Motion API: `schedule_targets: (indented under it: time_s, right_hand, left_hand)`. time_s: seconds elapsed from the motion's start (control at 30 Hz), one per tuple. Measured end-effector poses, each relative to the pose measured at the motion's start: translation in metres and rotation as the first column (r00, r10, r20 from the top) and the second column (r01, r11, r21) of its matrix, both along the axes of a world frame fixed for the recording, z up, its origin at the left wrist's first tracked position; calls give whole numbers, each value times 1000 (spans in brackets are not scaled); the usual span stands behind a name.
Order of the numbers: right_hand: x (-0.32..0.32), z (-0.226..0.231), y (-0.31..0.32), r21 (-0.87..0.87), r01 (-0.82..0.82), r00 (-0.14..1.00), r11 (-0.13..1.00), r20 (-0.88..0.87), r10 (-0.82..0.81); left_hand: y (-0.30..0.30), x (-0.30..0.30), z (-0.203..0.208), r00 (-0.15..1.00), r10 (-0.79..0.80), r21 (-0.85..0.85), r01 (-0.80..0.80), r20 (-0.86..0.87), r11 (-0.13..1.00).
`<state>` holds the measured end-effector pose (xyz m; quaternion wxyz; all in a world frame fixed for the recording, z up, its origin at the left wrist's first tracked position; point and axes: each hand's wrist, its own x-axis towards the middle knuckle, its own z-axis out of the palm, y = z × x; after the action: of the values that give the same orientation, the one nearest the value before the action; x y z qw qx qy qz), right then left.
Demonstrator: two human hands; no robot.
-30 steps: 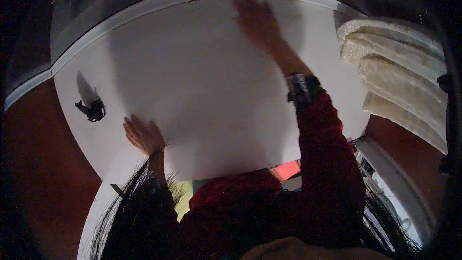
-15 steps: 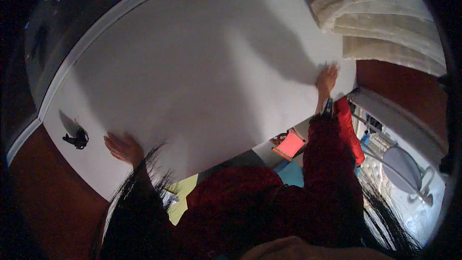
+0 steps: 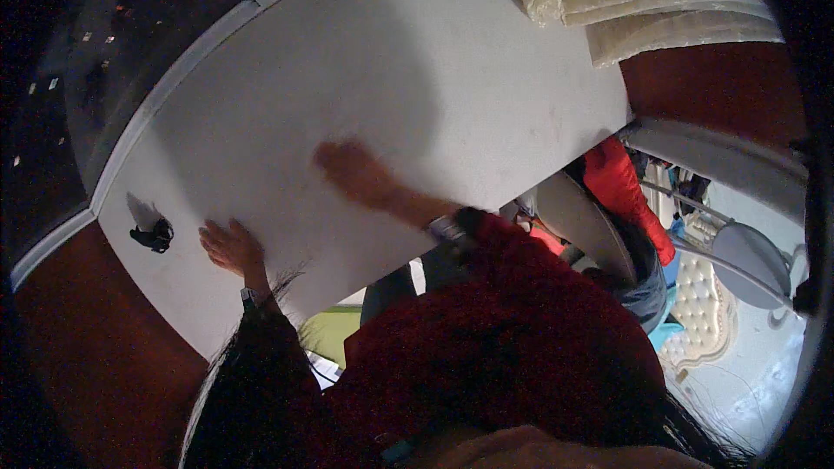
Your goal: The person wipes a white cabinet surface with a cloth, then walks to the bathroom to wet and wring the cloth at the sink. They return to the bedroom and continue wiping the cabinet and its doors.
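My left hand (image 3: 233, 247) rests palm down on a broad white ledge (image 3: 261, 122), its fingers spread and holding nothing. A small black object (image 3: 154, 235) lies on the ledge to the left of it, apart from the fingertips; its kind cannot be made out. My right hand (image 3: 358, 175) is over the middle of the ledge, with the forearm reaching in from the right. Motion smears its fingers, so their pose is unclear, and nothing shows in them.
A dark window with a white frame (image 3: 165, 61) bounds the ledge's far left. Cream curtains (image 3: 643, 0) hang at the far right. Beyond the near edge are a red garment (image 3: 627, 200), a round grey panel (image 3: 752, 265) and a cream tufted piece (image 3: 699, 313).
My right hand has swung from the ledge's right end leftward to its middle. The left hand stays flat near the black object. The view has shifted a little.
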<state>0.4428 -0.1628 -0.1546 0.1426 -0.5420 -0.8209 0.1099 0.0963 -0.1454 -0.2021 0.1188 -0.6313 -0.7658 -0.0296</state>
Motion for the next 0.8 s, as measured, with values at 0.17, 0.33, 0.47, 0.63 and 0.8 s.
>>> schedule_targets:
  time_s: [0.17,0.33,0.47,0.63,0.8]
  right_hand:
    - [-60,16,-20,-2,-349,890,937,-314,331]
    - [31,9,47,65,-120,986,991,-105,127]
    - [187,-4,131,112,292,951,950,70,-300]
    - [407,-23,104,80,668,723,739,164,-671]
    - [542,-16,-74,16,940,324,342,279,-904]
  left_hand:
    - [5,-22,-4,999,-32,-139,31,-7,990]
    - [11,4,7,998,59,-175,-58,0,983]
    - [25,132,7,986,-108,-155,127,126,980]
    - [73,333,5,736,-250,22,305,629,952]
    - [88,433,15,924,-361,-40,369,124,929]
